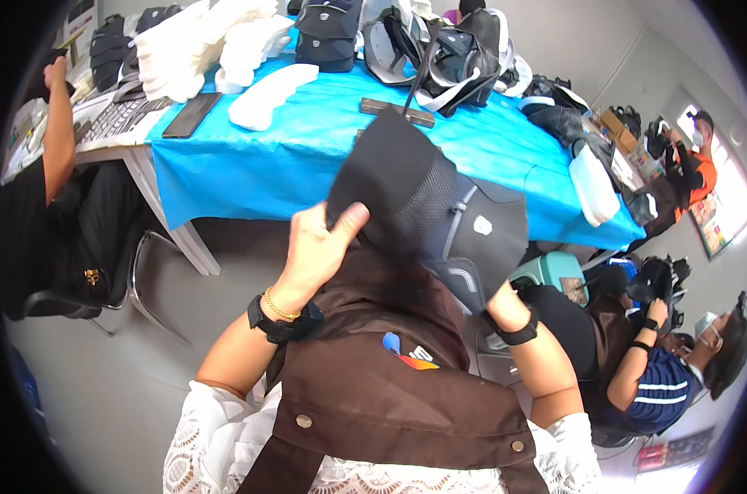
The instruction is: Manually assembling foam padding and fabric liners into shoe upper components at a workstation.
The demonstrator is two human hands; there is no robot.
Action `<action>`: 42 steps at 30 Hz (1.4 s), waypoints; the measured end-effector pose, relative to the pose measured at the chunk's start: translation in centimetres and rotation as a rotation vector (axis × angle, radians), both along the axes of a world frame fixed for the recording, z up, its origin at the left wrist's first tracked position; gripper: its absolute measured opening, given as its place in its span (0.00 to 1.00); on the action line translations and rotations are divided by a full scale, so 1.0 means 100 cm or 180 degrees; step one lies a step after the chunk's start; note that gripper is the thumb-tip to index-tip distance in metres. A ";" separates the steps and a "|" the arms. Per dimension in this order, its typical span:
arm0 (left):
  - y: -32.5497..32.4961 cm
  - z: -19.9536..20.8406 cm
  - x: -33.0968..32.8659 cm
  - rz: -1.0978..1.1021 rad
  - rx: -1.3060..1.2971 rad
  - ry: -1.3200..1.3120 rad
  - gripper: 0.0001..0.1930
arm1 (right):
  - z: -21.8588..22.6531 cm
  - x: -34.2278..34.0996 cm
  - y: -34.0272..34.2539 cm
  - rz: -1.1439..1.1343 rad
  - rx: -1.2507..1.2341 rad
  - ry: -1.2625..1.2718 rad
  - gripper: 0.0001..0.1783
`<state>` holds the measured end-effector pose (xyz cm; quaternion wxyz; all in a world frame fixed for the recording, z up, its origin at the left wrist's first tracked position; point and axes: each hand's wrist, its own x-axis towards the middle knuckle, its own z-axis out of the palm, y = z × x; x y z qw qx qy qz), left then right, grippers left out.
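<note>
A black padded fabric piece with a mesh section is held up in front of my brown apron, at the near edge of the blue-covered table. Its right part is a dark grey panel with a small white shield mark and grey-edged trim. My left hand grips the left edge, thumb on the front and fingers mostly behind. At the lower right edge, my right hand holds the panel from behind; most of its fingers are hidden.
The blue-covered table carries white foam pads, stacked black padded pieces, a dark flat bar and grey-black padded gear. People sit at left and right. A teal box stands by the right-hand side.
</note>
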<state>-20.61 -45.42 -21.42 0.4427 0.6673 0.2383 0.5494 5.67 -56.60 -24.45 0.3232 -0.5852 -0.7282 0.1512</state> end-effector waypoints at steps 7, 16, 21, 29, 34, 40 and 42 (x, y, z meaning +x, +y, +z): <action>0.038 0.021 -0.013 -0.0706 -0.1036 -0.2009 0.20 | 0.063 -0.030 -0.003 -0.0017 0.0294 -0.0309 0.16; 0.023 0.014 0.002 -0.1909 -0.1795 -0.2486 0.18 | 0.014 -0.014 0.036 0.0702 -0.0654 0.2593 0.25; 0.015 0.002 0.010 -0.0894 -0.0494 -0.1320 0.16 | 0.023 -0.010 0.030 0.0642 -0.0743 0.2140 0.24; 0.024 -0.004 0.013 0.1580 0.1717 0.0446 0.13 | 0.003 -0.031 0.007 0.0534 -0.0235 0.1125 0.22; 0.037 -0.033 0.028 0.1893 0.2071 0.0587 0.18 | -0.007 -0.044 0.005 0.0679 -0.0017 0.0576 0.21; 0.052 -0.049 0.057 0.1606 0.2485 0.0376 0.20 | 0.004 -0.051 -0.009 0.0587 0.0222 0.0070 0.20; 0.056 -0.059 0.059 0.1674 0.2465 0.0380 0.20 | 0.001 -0.052 -0.004 0.0643 0.0200 -0.0023 0.20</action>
